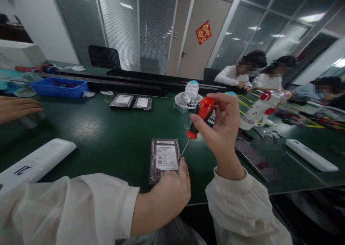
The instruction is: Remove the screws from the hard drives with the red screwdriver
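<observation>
While the left hand [169,191] is clamping the hard drive [165,158] at its five-o'clock corner, the right hand [222,130], at two o'clock, is gripping a red-handled screwdriver [201,115], tip touching the drive's right edge. The drive's white label is showing unreadable print; a white case [37,162] at nine o'clock is bearing "21".

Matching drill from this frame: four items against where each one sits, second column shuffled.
1 screwdriver
2 nearest hard drive
3 blue bin
4 small fan

A far left of the table
B held down by the left hand
C gripped in the right hand
D just beyond the red handle

Pairs: 1-C, 2-B, 3-A, 4-D
</observation>
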A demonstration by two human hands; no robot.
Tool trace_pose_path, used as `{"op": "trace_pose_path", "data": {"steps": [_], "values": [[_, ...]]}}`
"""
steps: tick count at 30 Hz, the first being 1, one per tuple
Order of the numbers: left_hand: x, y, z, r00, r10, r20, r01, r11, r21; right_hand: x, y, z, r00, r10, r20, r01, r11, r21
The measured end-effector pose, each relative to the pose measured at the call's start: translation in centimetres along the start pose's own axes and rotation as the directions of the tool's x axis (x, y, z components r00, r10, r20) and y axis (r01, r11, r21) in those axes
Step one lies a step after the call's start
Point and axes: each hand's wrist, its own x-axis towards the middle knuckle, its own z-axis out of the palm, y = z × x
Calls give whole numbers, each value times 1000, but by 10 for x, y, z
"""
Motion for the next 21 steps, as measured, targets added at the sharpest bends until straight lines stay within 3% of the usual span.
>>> {"op": "trace_pose_path", "data": {"steps": [6, 11, 18, 21], "values": [[1, -1, -5, 999, 21, 42, -21, 1000, -11, -2, 3, 0, 995, 31, 93, -47, 984, 174], [0, -2, -6, 999, 21, 44, -20, 1000, -20, -1, 3, 1, 999, -47, 19, 47, 999, 9], [1, 0, -5, 998, 33, 54, -32, 999, -11, -4, 6, -1, 995, 44, 91, -53, 994, 100], [1, 0, -5, 998, 28, 52, -27, 1000, -12, -4, 5, 1, 999, 33, 39, -34, 999, 23]]}}
